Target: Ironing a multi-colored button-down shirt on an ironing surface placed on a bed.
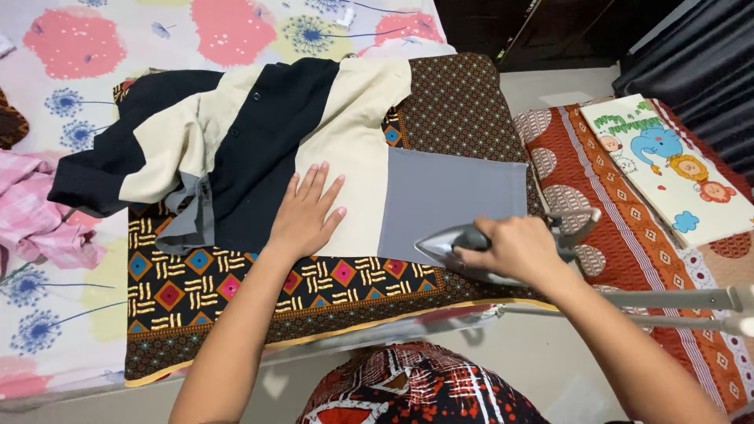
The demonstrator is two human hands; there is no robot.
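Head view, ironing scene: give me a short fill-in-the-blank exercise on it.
1. The right hand grips a ____ by its handle.
2. The left hand lies flat on the ____ panel of the garment.
3. The sole rests at the edge of the ____ panel.

Answers: clothes iron; cream; grey

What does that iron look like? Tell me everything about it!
The iron is silvery grey with a pointed tip aimed left and a dark handle. It rests flat on the lower edge of the grey cloth panel. The right hand wraps its handle and hides most of its body. No cord can be made out.
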